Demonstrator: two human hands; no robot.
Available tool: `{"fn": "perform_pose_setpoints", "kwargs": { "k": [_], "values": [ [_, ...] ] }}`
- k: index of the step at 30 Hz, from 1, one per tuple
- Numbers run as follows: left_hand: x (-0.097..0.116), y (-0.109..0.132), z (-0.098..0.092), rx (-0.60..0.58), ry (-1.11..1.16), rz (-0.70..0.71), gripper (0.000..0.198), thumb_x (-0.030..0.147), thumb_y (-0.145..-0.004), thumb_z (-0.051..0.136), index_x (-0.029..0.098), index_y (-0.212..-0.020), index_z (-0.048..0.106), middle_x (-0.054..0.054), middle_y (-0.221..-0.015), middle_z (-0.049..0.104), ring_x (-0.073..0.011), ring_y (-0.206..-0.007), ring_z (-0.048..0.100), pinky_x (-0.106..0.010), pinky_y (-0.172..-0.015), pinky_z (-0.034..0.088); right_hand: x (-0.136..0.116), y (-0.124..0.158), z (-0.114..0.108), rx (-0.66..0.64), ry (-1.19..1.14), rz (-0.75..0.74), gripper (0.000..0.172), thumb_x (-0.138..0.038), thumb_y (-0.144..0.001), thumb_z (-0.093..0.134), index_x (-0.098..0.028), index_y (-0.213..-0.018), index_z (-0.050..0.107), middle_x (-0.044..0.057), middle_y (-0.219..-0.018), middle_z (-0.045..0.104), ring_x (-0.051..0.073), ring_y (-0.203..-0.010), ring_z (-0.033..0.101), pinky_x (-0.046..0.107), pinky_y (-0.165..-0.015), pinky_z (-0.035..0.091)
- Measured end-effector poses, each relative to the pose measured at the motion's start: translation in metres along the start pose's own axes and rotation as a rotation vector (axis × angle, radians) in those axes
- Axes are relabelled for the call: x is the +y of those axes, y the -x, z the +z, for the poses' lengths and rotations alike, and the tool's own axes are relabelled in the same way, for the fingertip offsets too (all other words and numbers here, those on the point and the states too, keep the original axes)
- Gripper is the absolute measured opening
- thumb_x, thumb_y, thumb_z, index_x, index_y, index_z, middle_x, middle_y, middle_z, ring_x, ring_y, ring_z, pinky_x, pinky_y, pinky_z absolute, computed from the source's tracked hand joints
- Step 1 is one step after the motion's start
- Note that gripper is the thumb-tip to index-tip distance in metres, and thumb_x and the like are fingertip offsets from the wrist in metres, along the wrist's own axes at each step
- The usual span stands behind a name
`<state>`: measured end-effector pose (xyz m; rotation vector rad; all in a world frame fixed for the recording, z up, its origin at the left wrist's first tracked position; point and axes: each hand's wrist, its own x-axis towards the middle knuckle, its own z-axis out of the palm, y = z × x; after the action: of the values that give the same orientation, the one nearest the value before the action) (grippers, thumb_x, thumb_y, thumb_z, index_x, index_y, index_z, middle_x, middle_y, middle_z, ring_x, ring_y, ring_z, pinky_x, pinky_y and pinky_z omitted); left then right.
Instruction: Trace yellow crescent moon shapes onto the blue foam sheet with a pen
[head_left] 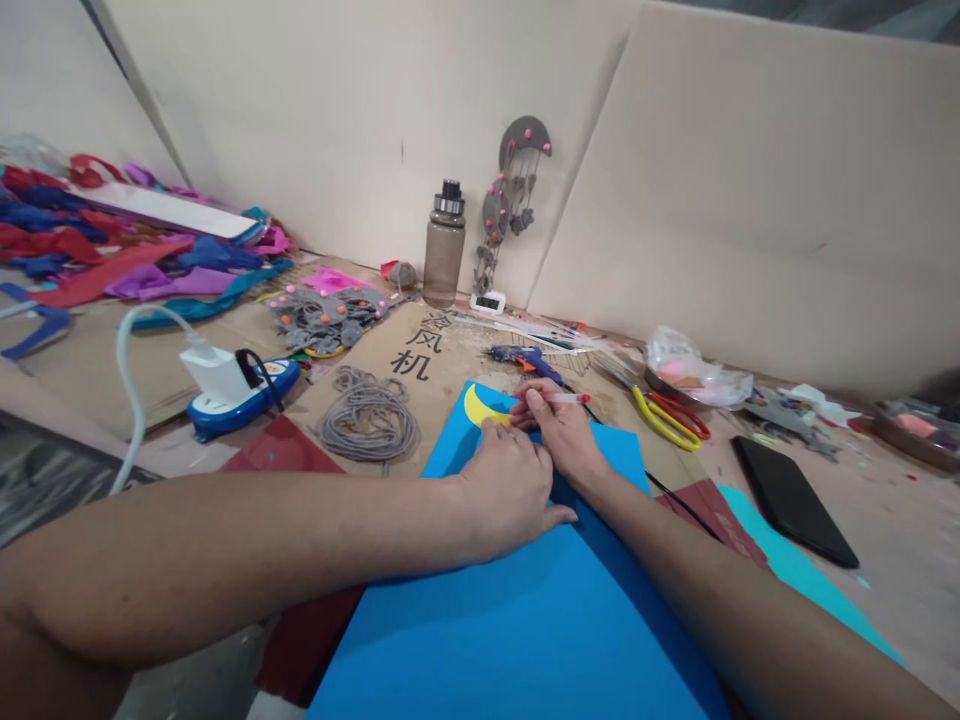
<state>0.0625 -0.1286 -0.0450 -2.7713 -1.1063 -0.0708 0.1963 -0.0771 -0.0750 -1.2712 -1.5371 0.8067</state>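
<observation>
A large blue sheet (525, 620) lies in front of me, with a yellow crescent shape (481, 407) near its far edge. My left hand (506, 490) rests flat over the sheet, its fingertips at the lower edge of the crescent. Just beyond it, my right hand (559, 425) is closed around a slim pen (566, 398) with a red end. The pen's tip is close to the crescent's right part; whether it touches cannot be made out. Part of the crescent is hidden behind my fingers.
Grey cord (367, 415) lies coiled at the left, near a blue power strip (244, 400). A blue glue gun (525, 360) sits beyond my hands. Scissors (667, 415) and a black phone (793, 500) are to the right. A bottle (445, 245) stands at the back.
</observation>
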Motion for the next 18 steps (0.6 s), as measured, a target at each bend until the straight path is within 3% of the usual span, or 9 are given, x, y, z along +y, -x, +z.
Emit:
{"fn": "perform_pose_setpoints", "kwargs": {
  "k": [7,14,18],
  "values": [
    [-0.002,0.004,0.004,0.029,0.015,0.007,0.075,0.072,-0.087,0.04,0.005,-0.108,0.065,-0.03,-0.108,0.067,-0.04,-0.104,0.064,-0.049,-0.088,0.048,-0.007,0.004,0.001,0.024,-0.044,0.008,0.033,-0.053,-0.088,0.052,-0.021,-0.091,0.056,0.003,-0.075,0.064,0.017,-0.066,0.064,0.033,-0.066,0.057],
    [-0.004,0.006,0.009,0.065,-0.017,0.04,0.074,0.069,-0.09,0.034,0.003,-0.107,0.064,-0.03,-0.108,0.067,-0.0422,-0.108,0.061,-0.049,-0.086,0.047,-0.021,0.002,-0.019,0.363,-0.149,-0.129,0.026,-0.05,-0.093,0.042,-0.026,-0.097,0.05,0.004,-0.081,0.064,0.018,-0.07,0.064,0.035,-0.073,0.056],
    [-0.006,0.006,0.008,0.066,-0.027,0.039,0.072,0.068,-0.091,0.034,0.005,-0.109,0.064,-0.026,-0.105,0.067,-0.0381,-0.104,0.063,-0.046,-0.085,0.048,-0.013,-0.001,-0.025,0.334,-0.169,-0.032,0.026,-0.051,-0.092,0.044,-0.025,-0.095,0.051,0.004,-0.081,0.067,0.02,-0.072,0.066,0.035,-0.071,0.055]
  ]
}}
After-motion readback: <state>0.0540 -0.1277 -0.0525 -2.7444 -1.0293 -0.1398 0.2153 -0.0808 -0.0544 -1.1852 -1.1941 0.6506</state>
